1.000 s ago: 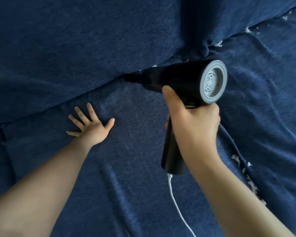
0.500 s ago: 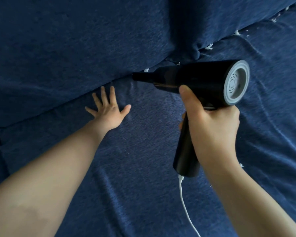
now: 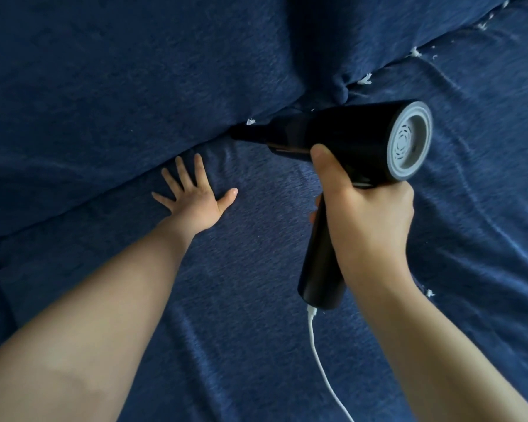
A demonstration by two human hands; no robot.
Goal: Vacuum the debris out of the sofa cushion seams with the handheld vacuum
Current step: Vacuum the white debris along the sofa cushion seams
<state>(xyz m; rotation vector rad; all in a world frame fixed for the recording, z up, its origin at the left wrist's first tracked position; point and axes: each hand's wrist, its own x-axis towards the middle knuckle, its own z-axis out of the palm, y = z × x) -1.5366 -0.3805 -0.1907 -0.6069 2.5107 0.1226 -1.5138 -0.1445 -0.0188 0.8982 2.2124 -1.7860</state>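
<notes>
Over the last second we slide our flat, spread left hand further up toward the seam. Our right hand grips the handheld vacuum, nozzle at the crease beside a white scrap; more debris waits far right.

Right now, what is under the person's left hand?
The left hand lies flat with spread fingers on the blue seat cushion, beside the seam. Only fabric shows around it; whether debris lies beneath the palm cannot be seen.
</notes>
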